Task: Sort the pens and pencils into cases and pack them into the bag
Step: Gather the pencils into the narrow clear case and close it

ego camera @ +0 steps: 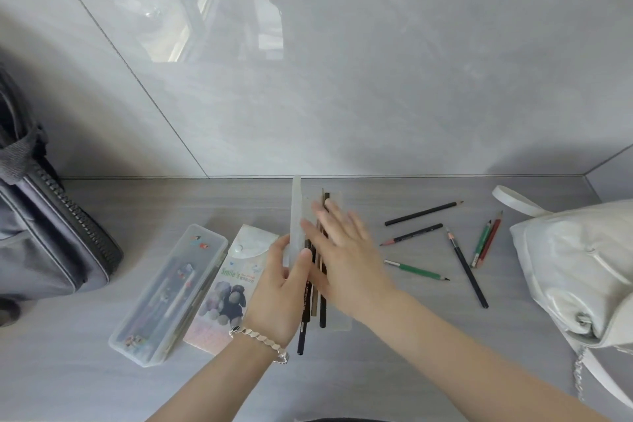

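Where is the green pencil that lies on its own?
In the head view the green pencil lies on the table, right of the right hand, left of the long black pencil.

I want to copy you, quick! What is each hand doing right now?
Left hand: pinching the case lid.
Right hand: open, flat over the pencils in that case.

Backpack [41,233] far left; box [168,295] and pouch [236,284] right of it. Open case [295,209] centre. Loose pencils [466,269] between it and handbag [565,267].

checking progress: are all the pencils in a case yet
No, several loose pencils lie on the table to the right of the right hand.
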`<state>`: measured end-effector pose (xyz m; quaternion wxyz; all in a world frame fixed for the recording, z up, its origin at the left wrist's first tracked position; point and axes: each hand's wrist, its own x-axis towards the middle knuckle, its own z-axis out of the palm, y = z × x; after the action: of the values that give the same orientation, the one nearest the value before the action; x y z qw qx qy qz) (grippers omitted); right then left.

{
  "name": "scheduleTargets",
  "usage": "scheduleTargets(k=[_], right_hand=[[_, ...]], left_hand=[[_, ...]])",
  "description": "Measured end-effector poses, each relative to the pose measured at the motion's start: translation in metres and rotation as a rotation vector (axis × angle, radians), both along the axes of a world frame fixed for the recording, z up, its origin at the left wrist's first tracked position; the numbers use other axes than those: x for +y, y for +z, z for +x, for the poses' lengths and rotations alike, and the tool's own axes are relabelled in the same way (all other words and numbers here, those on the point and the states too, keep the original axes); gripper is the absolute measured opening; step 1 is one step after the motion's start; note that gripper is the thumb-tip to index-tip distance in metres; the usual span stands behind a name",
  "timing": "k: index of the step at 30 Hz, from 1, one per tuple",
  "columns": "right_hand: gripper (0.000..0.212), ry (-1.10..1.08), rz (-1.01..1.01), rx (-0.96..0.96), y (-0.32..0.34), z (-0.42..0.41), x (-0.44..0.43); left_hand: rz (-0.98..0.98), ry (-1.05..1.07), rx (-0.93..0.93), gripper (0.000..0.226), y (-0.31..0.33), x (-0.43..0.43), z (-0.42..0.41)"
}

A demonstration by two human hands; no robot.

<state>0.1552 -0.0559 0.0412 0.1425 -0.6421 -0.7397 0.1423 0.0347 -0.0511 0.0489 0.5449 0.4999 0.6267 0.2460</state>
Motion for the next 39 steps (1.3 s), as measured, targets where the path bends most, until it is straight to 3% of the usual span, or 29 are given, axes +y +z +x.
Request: scheduleTargets(k=[4, 11, 17, 28, 34, 37, 39], right_hand=[[0.072, 0.043, -0.107, -0.079, -0.013, -0.006, -0.015], [0.07, 0.176, -0.088, 0.051, -0.012, -0.001, -0.031], [0.092, 0.226, -0.176, -0.107, -0.015, 0.007, -0.026], [0.077, 0.077, -0.204, -0.017, -0.021, 0.022, -0.004], [0.078, 0.177, -0.186, -0.045, -0.027, 0.016, -0.02], [0.072, 0.132, -0.13, 0.142, -0.024, 0.023, -0.018], [0.053, -0.011, 0.006, 0.234, -0.026, 0.034, -0.013]], left_hand=[[0.024, 0.048, -0.02, 0.026, 0.002, 0.005, -0.001], [-0.012, 0.046, -0.036, 0.033, 0.006, 0.006, -0.003], [-0.034, 0.0, -0.038, 0.028, 0.01, 0.008, -0.001], [-0.024, -0.105, 0.058, 0.044, 0.004, -0.004, 0.0], [-0.009, -0.074, 0.053, 0.028, 0.0, 0.005, -0.003], [0.013, -0.055, 0.072, 0.013, -0.004, 0.007, -0.004], [0.015, -0.051, 0.088, 0.013, -0.008, 0.01, -0.006]])
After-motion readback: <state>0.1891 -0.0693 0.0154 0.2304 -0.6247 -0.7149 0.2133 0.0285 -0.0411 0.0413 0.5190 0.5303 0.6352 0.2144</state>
